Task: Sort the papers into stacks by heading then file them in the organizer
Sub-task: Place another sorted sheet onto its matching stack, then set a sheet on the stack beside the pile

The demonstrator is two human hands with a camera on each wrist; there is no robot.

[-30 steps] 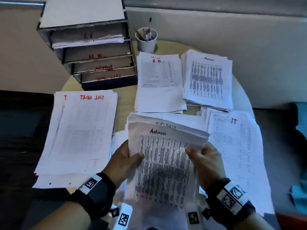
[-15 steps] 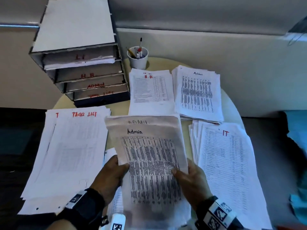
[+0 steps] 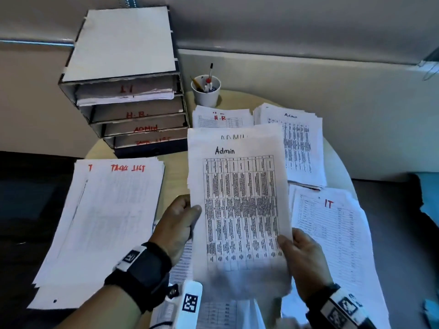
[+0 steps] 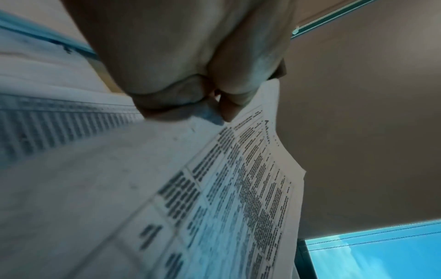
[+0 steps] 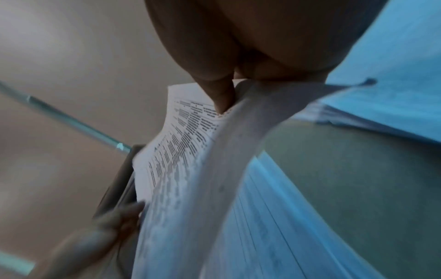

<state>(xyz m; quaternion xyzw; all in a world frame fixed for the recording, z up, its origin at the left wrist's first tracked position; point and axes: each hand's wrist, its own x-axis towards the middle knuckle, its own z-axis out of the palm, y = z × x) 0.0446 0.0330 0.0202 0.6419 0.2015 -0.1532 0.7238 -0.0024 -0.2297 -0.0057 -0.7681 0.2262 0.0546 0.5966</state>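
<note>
A sheaf of papers headed "Admin" [image 3: 240, 200] is held up off the round table between both hands. My left hand [image 3: 180, 219] grips its left edge, thumb on the front. My right hand [image 3: 299, 255] grips the lower right edge; in the right wrist view the thumb pinches the Admin sheaf [image 5: 181, 151]. The left wrist view shows the Admin sheaf [image 4: 226, 188] curving away under my fingers. On the table lie a "Task List" stack [image 3: 104, 222], an "H.R." stack [image 3: 221, 117], an "Admin" stack [image 3: 299, 143] and an "IT" stack [image 3: 332, 238]. The grey organizer [image 3: 128, 100] stands at the back left, trays labelled IT, H.R., Admin, Task List.
A white cup of pens [image 3: 206, 91] stands right of the organizer. More loose sheets [image 3: 213, 312] lie under my wrists at the near edge. A pale partition wall [image 3: 308, 74] runs behind the table [image 3: 175, 172]. Something blue [image 3: 430, 195] sits at the far right.
Both hands have raised the Admin sheaf from lying bent over the table to more upright and moved it further back, covering most of the H.R. stack. The head view has tilted up.
</note>
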